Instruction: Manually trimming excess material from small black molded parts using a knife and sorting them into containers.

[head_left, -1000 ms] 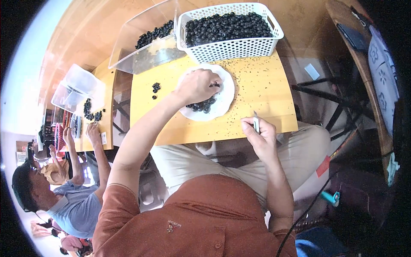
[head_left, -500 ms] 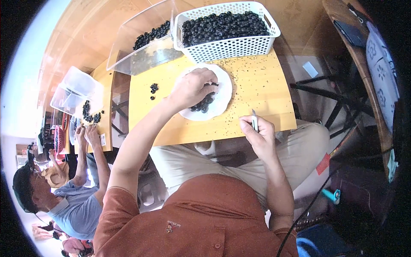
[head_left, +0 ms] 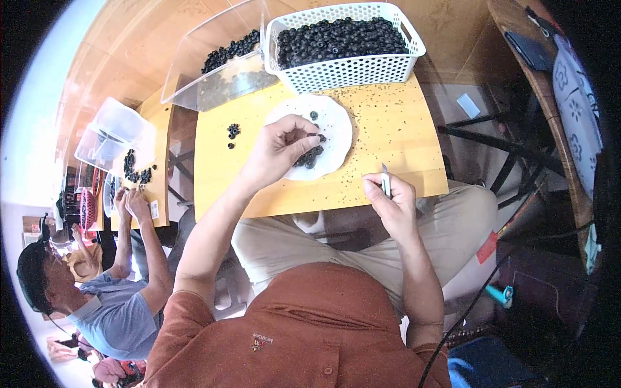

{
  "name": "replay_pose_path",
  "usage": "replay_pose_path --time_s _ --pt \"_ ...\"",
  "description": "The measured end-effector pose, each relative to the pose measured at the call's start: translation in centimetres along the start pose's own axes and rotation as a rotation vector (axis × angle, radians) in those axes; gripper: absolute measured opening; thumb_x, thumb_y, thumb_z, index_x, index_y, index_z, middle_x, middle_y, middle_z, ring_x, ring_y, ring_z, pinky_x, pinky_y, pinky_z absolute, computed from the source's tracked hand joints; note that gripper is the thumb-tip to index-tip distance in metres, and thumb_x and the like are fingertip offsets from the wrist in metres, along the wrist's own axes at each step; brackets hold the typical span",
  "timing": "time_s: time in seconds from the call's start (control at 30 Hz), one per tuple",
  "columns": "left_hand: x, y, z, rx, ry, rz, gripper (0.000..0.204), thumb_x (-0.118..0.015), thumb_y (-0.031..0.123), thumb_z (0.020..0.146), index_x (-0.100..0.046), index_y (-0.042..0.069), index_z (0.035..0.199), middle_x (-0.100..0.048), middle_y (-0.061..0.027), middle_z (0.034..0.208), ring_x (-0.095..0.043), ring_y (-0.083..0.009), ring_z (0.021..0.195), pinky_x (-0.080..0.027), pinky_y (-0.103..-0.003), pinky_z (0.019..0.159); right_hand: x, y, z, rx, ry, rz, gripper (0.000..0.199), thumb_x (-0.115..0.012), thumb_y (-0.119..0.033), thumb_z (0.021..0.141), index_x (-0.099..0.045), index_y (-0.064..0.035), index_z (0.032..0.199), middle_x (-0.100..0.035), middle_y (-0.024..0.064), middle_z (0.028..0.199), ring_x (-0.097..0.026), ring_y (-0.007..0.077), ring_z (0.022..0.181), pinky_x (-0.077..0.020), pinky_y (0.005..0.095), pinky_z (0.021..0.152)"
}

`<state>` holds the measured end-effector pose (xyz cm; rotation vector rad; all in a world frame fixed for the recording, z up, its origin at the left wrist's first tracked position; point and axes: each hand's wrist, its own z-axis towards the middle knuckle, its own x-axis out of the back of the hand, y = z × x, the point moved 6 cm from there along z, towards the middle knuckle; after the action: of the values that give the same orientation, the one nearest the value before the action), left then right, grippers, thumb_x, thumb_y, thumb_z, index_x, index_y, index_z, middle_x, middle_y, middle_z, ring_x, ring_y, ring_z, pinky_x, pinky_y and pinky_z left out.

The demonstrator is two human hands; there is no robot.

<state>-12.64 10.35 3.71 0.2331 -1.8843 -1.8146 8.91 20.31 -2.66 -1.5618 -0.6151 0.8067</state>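
Note:
Over the white plate (head_left: 339,145) my left hand (head_left: 275,145) pinches a small black round part (head_left: 321,138) between thumb and fingertips. More black parts (head_left: 310,158) lie in a heap on the plate, partly hidden by that hand, and a loose one (head_left: 314,116) sits near the plate's far side. My right hand (head_left: 393,204) is closed round a slim craft knife (head_left: 385,180) at the table's near edge, its blade pointing up and away from me.
Behind the plate stand a white perforated basket (head_left: 352,71) full of black parts and a clear bin (head_left: 226,87) holding more. Dark crumbs dot the yellow table (head_left: 401,149). Several black parts (head_left: 233,131) lie left of the plate. A co-worker (head_left: 110,310) handles similar parts at the left table.
My left hand has drawn back toward me, uncovering the plate's far part and lifting a black part in its fingertips. My right hand with the craft knife has hardly moved.

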Motion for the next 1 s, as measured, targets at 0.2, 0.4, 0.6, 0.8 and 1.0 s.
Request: replay_pose_path --time_s 0.2,0.4,0.6,0.8,1.0 --pt "-0.3 0.2 -1.2 -0.027 0.007 -0.029 0.013 -0.07 0.005 0.093 -0.072 0.003 0.105 -0.067 0.0035 0.089 -0.06 -0.0029 0.077 -0.05 -0.02 0.068 -0.3 0.0 -0.2 -0.014 0.008 0.001 0.017 -0.067 -0.014 0.097 -0.07 0.0024 0.101 -0.064 -0.0019 0.078 -0.055 0.0042 0.071 -0.0459 0.0218 0.063" --pt "-0.6 -1.2 -2.2 0.077 0.048 -0.315 0.015 -0.071 0.003 0.091 -0.07 0.001 0.107 -0.072 -0.0045 0.092 -0.067 -0.0093 0.083 -0.054 -0.024 0.075 -0.6 -0.7 -0.3 0.062 0.011 -0.072 0.02 -0.065 -0.016 0.099 -0.069 0.0029 0.103 -0.062 -0.0025 0.078 -0.053 0.0043 0.071 -0.0452 0.0214 0.064" --pt "-2.2 -2.0 -3.1 0.133 0.02 -0.724 0.016 -0.067 -0.003 0.092 -0.066 0.002 0.107 -0.072 -0.0097 0.099 -0.072 -0.0196 0.095 -0.059 -0.032 0.089 -1.3 -2.2 -0.5 0.004 0.038 -0.071 0.034 -0.058 -0.024 0.103 -0.065 0.0048 0.119 -0.064 0.0029 0.087 -0.055 0.0079 0.079 -0.0476 0.0252 0.071" --pt "-3.7 -3.1 -4.1 0.227 0.027 -0.961 0.013 -0.065 0.0 0.094 -0.066 0.003 0.106 -0.071 -0.0102 0.099 -0.071 -0.0215 0.097 -0.06 -0.035 0.091 -1.9 -3.6 -0.4 0.132 0.018 -0.19 0.034 -0.058 -0.022 0.103 -0.064 0.0068 0.12 -0.065 0.0101 0.088 -0.059 0.0124 0.079 -0.0482 0.0266 0.072" --pt "-5.1 -3.9 -5.2 0.25 0.029 -1.116 0.013 -0.064 0.005 0.095 -0.066 0.006 0.108 -0.071 -0.0076 0.1 -0.071 -0.0197 0.095 -0.061 -0.036 0.089 -2.9 -4.7 -0.5 0.263 0.004 -0.242 0.027 -0.062 -0.016 0.1 -0.066 0.0063 0.115 -0.067 0.0122 0.089 -0.06 0.0127 0.076 -0.0482 0.0266 0.068"
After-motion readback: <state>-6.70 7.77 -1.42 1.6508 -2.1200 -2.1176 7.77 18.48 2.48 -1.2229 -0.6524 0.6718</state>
